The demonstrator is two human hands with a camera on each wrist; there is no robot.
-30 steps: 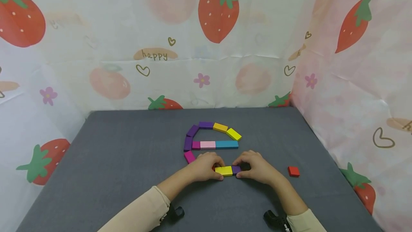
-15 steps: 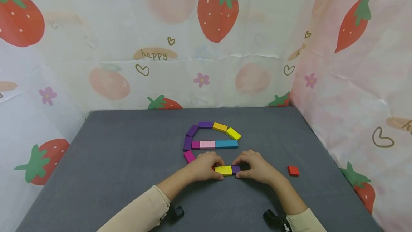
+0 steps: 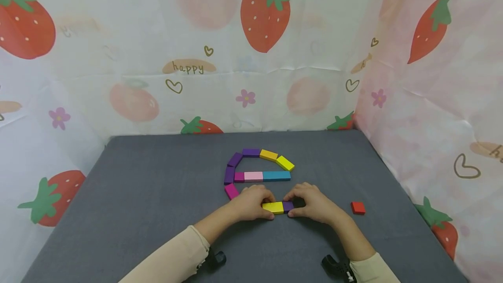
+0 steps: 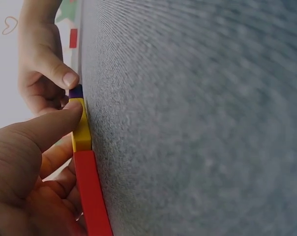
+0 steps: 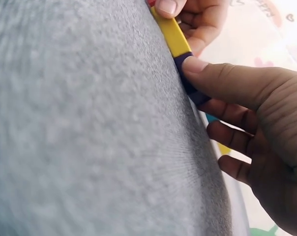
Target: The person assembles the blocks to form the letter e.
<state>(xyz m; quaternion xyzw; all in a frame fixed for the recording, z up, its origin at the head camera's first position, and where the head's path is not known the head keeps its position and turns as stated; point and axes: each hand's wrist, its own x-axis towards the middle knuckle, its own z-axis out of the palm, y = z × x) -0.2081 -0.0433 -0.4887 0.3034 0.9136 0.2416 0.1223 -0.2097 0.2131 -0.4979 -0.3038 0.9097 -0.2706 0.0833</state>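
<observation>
My left hand [image 3: 249, 204] pinches a yellow block [image 3: 273, 208] between thumb and fingers, low over the grey cloth. A dark purple block [image 3: 287, 206] sits end to end with it on the right, pinched by my right hand [image 3: 313, 204]. In the left wrist view, a long red block [image 4: 93, 194] adjoins the yellow block's near end, beside the left fingers; my left hand hides it in the head view. The right wrist view shows the right thumb on top of the purple block [image 5: 182, 61], with the other fingers behind it.
Beyond the hands, a curve of purple, orange and yellow blocks [image 3: 251, 153] surrounds a straight row of magenta, pink and blue blocks [image 3: 277, 176]. A magenta block [image 3: 232, 191] slants toward my left hand. One red block [image 3: 358, 208] lies apart at right on the grey table [image 3: 157, 178].
My left thumb and fingers have shifted slightly right along the yellow block, covering the bit of red seen earlier at its left end. The right hand and other blocks stay put.
</observation>
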